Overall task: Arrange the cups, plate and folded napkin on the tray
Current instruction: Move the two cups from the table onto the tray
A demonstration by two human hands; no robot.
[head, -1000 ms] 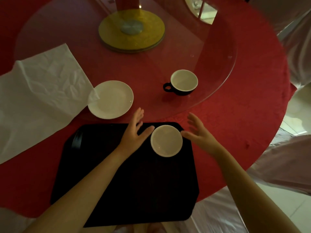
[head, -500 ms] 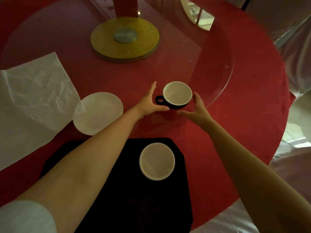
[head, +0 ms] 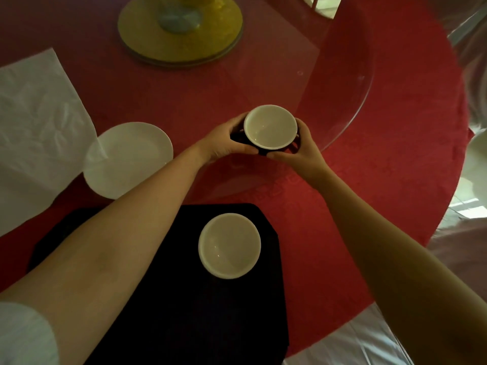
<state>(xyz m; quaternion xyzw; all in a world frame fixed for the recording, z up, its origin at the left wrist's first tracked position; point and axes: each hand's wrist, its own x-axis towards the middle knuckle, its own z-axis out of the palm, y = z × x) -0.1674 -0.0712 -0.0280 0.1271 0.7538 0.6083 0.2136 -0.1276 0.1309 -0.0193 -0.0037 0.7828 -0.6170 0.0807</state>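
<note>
While one cup (head: 229, 246) is sitting on the tray (head: 184, 312), the left hand (head: 224, 140) and right hand (head: 300, 146) are cupping the dark cup (head: 270, 127) between them

One cup (head: 229, 245) stands on the tray (head: 184, 312) at the near edge of the bench (head: 382, 154). Beyond the tray, both hands (head: 224, 142) hold a second cup (head: 270, 126). The plate (head: 129, 159) lies left, overlapped by the napkin (head: 37, 122) further left.

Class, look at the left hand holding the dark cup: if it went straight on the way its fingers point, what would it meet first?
The left hand points right and slightly away, so it meets the dark cup it already grips. Beyond that, the right hand on the cup's other side would likely come next, though depth is unclear.
</note>
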